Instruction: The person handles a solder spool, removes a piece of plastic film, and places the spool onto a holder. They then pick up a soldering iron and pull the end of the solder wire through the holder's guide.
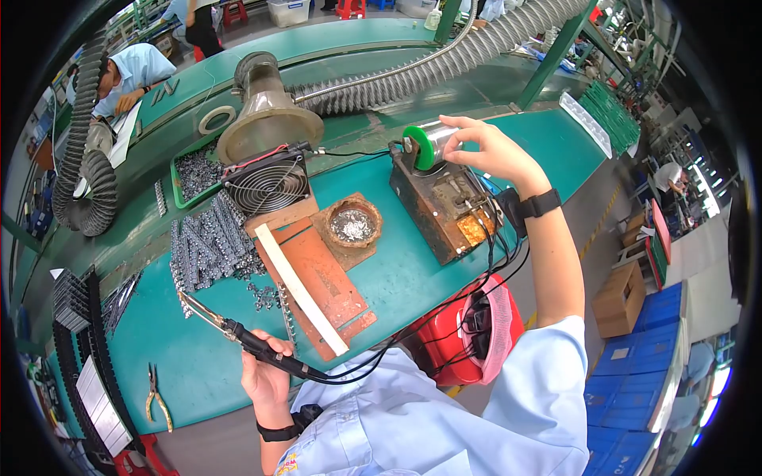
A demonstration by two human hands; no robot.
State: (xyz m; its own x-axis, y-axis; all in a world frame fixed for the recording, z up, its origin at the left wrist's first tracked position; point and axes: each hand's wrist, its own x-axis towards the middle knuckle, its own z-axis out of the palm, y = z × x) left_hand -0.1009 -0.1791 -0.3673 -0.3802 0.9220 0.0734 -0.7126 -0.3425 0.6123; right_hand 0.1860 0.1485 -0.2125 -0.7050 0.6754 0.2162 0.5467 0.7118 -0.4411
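Observation:
My left hand (268,377) is closed around the black handle of a soldering iron (262,349), whose metal tip points up and left over the green mat. From the handle, black cables trail right across my lap. My right hand (496,155) reaches up to a silver solder wire spool (432,145) with a green end disc, thumb and fingers gripping its right end. The spool sits at the far end of a worn metal box (444,206). Between my hands lie a brown board (325,293) with a pale strip (302,289) on it and a round dish (353,224) holding silvery bits.
A small black fan (270,186) stands beneath a fume hood (266,119) on a ribbed hose (444,67). Left of the board are piled metal parts (206,250) and pliers (155,401). A red bin (452,341) stands by the near edge. Another person (135,75) works at far left.

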